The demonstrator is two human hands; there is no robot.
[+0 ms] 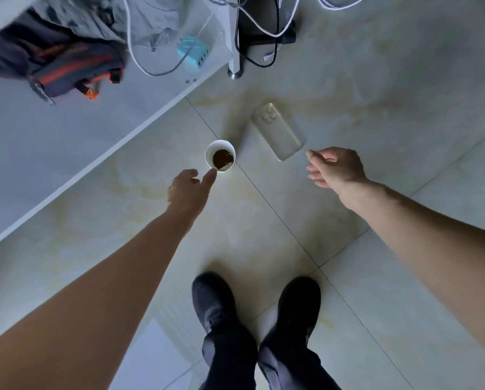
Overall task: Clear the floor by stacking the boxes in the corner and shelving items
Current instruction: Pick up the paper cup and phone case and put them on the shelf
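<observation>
1. The left hand (188, 190) reaches down toward the floor with its fingers loosely spread and holding nothing. One fingertip (211, 173) meets the near rim of a small white cup (220, 159) in this view; whether it truly touches cannot be told.
2. The right hand (335, 166) hangs over the floor with palm turned inward and fingers slack and parted, empty. It is near, but apart from, the lower end of a phone case (276, 130).
3. The white cup stands upright on the tiled floor (390, 108), beside a tile seam. A dark brown residue sits at its bottom.
4. The phone case is pale and translucent and lies flat on the floor just to the right of the cup, angled, with its camera cut-out at the far end.
5. Both bare forearms stretch in from the lower corners. Between them stand two dark shoes (255, 308) below dark trouser legs.
6. At upper left is a white desk top (66, 130). A dark backpack with orange trim (58, 63) rests on it, with a small teal charger (193, 52) and white cables (140, 52) close by.
7. A white table leg (235, 46) stands at the top centre, with a black device and more cables behind it.
</observation>
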